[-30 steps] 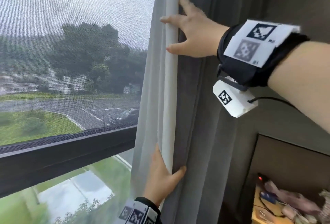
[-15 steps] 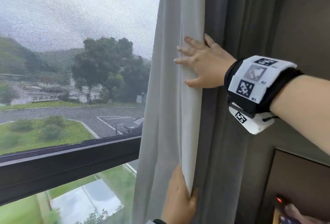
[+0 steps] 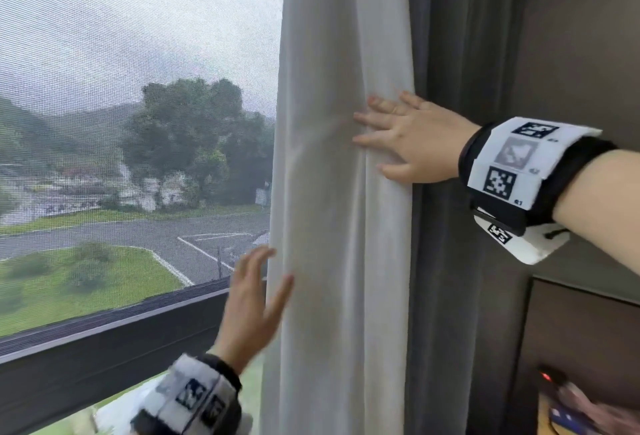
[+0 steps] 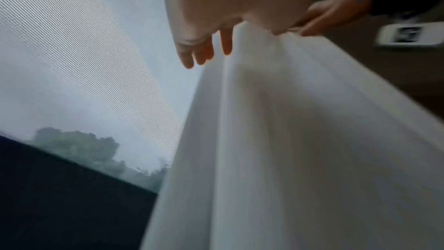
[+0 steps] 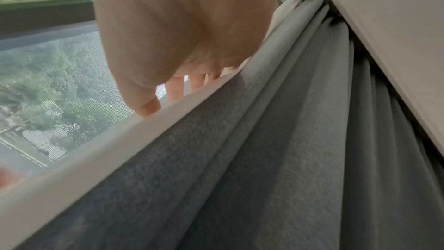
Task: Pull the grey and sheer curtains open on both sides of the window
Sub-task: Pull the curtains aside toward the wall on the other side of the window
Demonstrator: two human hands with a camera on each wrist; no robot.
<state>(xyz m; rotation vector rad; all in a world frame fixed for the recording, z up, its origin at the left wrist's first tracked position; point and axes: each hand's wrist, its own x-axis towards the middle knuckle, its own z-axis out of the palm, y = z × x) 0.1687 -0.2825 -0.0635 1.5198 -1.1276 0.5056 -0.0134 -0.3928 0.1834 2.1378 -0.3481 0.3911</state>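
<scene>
The sheer white curtain (image 3: 339, 192) hangs bunched at the window's right side, with the grey curtain (image 3: 460, 123) gathered behind it against the wall. My right hand (image 3: 398, 138) lies flat on the sheer curtain's right fold, fingers straight and spread. My left hand (image 3: 256, 292) is lower, open with fingers spread, at the sheer curtain's left edge. In the left wrist view the sheer curtain (image 4: 288, 140) fills the right half and my left hand (image 4: 206, 50) has straight fingers. The right wrist view shows my right hand (image 5: 168, 90) on the pale edge above grey curtain (image 5: 240, 159) folds.
The window (image 3: 138, 123) has a mesh screen and a dark frame bar (image 3: 104, 348) across it. A dark wall panel (image 3: 581, 53) stands right of the curtains. Low at the right, a shelf holds a device with a red light (image 3: 546, 376).
My left hand has let go of the curtain edge and moved left and up, fingers now spread. My right hand has slid down the curtain. The view has shifted right and closer.
</scene>
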